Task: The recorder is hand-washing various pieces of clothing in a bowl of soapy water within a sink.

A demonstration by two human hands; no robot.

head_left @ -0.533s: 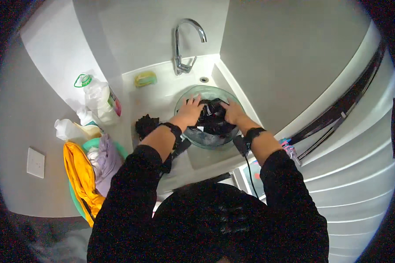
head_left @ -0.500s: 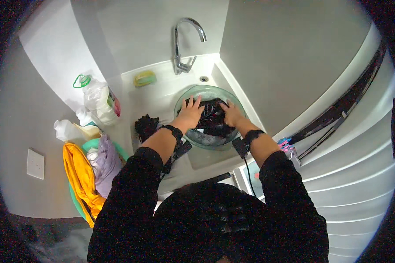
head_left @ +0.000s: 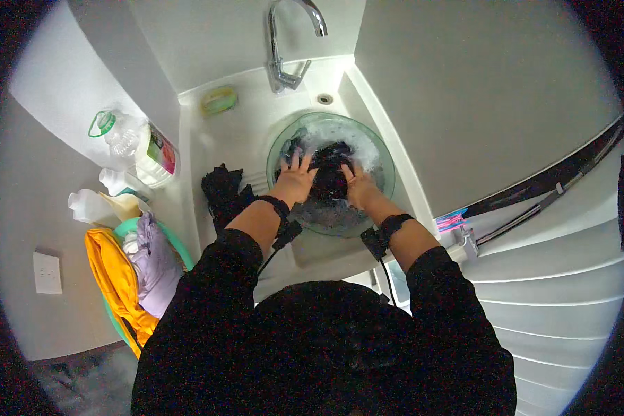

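A black garment lies half under foamy water in a round, clear greenish basin in the sink. On the garment's left side rests my left hand, its fingers spread. My right hand presses on the right side with its fingers stretched forward and apart. Both sets of fingertips touch the wet cloth or the water, and neither hand grips it. White suds gather at the far side of the basin. Another black cloth sits bunched on the sink's ridged left part, beside my left forearm.
A chrome faucet stands behind the basin. A soap dish sits at the sink's back left corner. To the left are a large clear bottle, white bottles, and a green tub with orange and purple clothes. A pleated curtain hangs right.
The garment has sunk lower and bunched toward the middle, with more foam behind it. My right hand has moved nearer, its fingers now stretched out. The whole view has shifted slightly.
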